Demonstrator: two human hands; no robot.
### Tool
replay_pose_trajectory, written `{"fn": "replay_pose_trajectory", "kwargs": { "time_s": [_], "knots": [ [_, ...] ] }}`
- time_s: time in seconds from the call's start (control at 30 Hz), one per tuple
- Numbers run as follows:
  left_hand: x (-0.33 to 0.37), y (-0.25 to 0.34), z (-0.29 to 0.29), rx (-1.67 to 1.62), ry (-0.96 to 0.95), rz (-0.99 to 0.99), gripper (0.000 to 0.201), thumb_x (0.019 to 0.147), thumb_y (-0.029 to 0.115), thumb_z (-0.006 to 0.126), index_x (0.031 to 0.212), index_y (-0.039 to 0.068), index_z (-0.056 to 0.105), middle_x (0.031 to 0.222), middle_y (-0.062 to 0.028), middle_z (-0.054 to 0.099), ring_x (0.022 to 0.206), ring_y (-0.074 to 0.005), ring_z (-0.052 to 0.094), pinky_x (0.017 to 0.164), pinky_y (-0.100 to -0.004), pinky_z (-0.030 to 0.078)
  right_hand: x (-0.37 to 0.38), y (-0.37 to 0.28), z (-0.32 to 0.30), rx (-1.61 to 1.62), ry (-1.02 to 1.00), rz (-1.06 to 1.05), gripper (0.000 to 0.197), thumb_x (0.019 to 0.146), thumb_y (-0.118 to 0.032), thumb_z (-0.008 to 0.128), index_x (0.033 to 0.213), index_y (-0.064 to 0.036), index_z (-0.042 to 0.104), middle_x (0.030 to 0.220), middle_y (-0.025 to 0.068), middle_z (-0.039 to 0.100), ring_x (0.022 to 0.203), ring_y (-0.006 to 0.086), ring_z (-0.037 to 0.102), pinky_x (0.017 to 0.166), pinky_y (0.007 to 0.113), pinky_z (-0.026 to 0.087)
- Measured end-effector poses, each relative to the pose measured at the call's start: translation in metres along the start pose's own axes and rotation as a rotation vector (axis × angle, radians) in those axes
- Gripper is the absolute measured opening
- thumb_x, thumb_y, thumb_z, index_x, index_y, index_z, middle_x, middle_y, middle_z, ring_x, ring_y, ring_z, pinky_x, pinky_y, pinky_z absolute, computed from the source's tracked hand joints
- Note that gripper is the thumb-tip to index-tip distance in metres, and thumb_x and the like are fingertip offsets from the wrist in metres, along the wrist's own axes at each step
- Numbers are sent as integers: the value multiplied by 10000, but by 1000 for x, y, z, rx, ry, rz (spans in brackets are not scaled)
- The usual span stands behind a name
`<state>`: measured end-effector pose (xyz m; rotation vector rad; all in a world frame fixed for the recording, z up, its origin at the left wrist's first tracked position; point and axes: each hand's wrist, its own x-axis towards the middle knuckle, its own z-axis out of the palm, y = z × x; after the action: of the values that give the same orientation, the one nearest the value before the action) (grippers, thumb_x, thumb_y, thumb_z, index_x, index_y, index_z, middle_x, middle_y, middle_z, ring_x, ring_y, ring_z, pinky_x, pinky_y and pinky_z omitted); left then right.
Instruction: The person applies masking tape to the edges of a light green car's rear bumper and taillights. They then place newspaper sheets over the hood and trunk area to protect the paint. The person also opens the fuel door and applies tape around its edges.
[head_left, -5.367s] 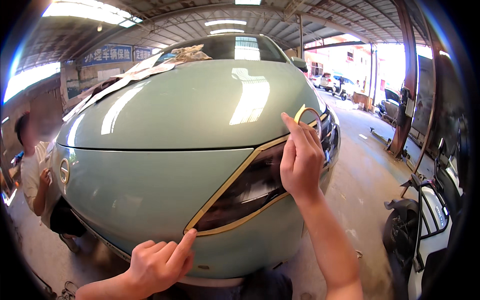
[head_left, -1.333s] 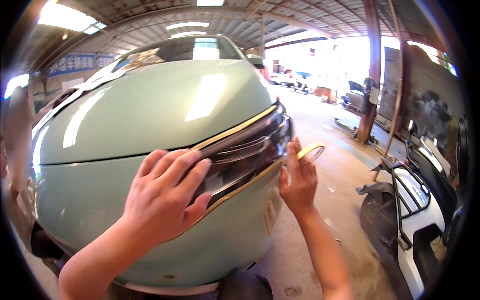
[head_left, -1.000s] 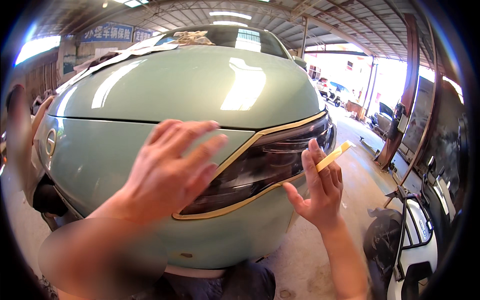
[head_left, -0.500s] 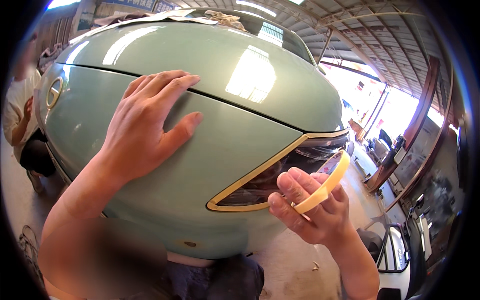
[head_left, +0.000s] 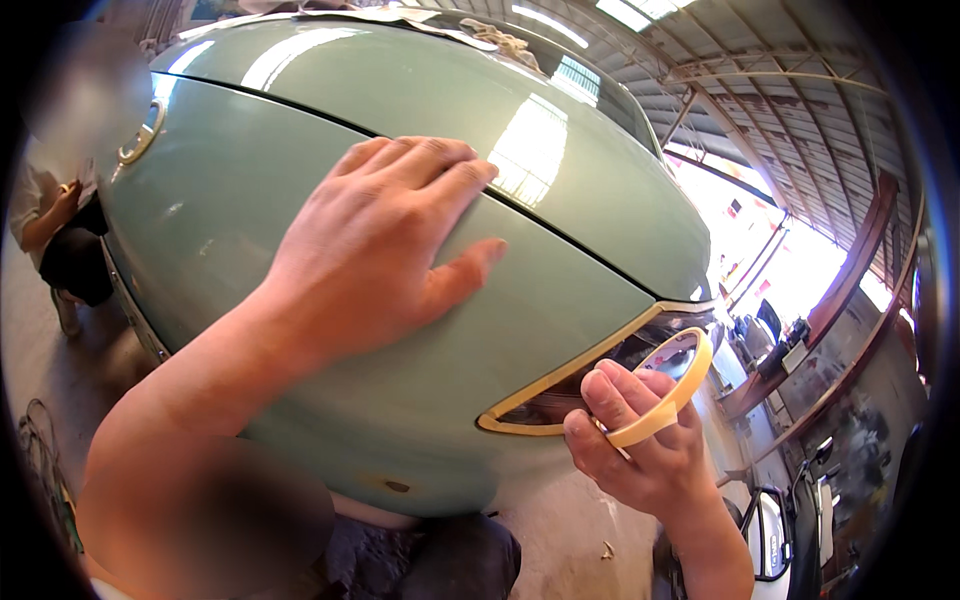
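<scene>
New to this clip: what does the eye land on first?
Probably the big pale green car filling the middle, with the person's left hand spread over its front by the hood edge. Next, the pale yellow roll of tape in the right hand, lower right. Just behind it, the dark headlight stands out, edged with yellow tape strips.

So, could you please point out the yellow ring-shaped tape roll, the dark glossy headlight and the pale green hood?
Tape roll (head_left: 692,382), head view: right side of its band.
Headlight (head_left: 634,345), head view: bare lens.
Hood (head_left: 455,92), head view: painted upper surface.
</scene>
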<state>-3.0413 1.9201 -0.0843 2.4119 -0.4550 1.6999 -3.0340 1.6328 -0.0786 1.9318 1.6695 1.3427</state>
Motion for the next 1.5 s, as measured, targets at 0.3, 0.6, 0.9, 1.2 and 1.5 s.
{"fn": "replay_pose_trajectory", "kwargs": {
  "time_s": [0.3, 0.6, 0.9, 1.2, 1.5],
  "knots": [
    [-2, -5, -15, 38, -70, -8, 461, 868, 343, 622, 1177, 1, 595, 1206, -178, 587, 1154, -326, 551, 1008, -428, 408, 14, -22, 15, 150, -23, 171, 741, 778, -131, 672, 1426, -30, 326, 1431, 228, 434, 1280, 388, 467, 1071, 507, 304],
    [-2, 4, -2, -58, -7, -20, 470, 877, 329, 617, 1181, -30, 589, 1201, -171, 563, 1181, -292, 521, 1030, -404, 379, 38, -35, 4, 275, -100, 380, 996, 746, -182, 752, 1533, -8, 167, 1558, 224, 264, 1365, 441, 353, 1133, 511, 267],
    [-2, 9, -1, -70, 3, -31, 455, 880, 320, 614, 1164, -36, 609, 1217, -173, 564, 1199, -286, 516, 1035, -401, 378, 61, -49, -4, 396, -160, 642, 1136, 589, -49, 721, 1537, -5, 97, 1560, 258, 211, 1417, 429, 263, 1171, 519, 136],
    [0, 10, -8, -72, -21, -40, 468, 896, 332, 591, 1189, -33, 592, 1258, -173, 553, 1214, -295, 512, 1056, -403, 369, 52, -48, 6, 487, -85, 703, 1091, 683, -165, 759, 1543, -22, 103, 1575, 231, 196, 1422, 422, 234, 1173, 488, 176],
    [1, 10, -4, -56, -42, -27, 450, 901, 322, 587, 1216, 0, 584, 1286, -164, 547, 1237, -292, 502, 1072, -412, 356, 62, -63, 3, 499, -43, 855, 1109, 659, -95, 715, 1542, -12, 50, 1576, 246, 162, 1428, 425, 204, 1169, 471, 178]
  ]
}}
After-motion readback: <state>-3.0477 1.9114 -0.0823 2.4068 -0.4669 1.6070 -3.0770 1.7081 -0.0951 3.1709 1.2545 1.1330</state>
